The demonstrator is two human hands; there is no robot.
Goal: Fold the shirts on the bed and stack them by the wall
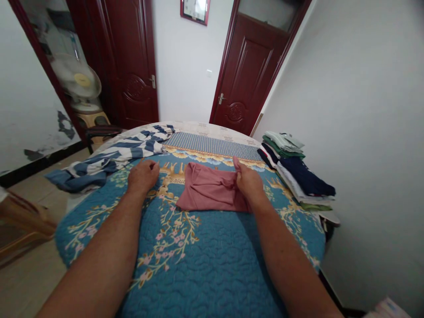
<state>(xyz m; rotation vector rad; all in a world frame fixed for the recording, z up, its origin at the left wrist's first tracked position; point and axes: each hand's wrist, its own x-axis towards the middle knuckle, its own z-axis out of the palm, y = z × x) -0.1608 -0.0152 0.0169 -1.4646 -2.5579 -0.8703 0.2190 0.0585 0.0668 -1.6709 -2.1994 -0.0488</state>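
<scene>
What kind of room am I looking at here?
Probably a room in someone's home: a patterned quilted cover lies over the table, a stack of folded clothes sits by the wall, and a fan stands beyond a doorway.

I can't read any words, brands or numbers from here. High on the far wall, the red-framed clock [195, 10] has small dark marks on its pale face, too faint for me to make out. Over on the far left, the yellow hub [82, 80] of the fan [62, 70] is too blurred to show any lettering.
</scene>
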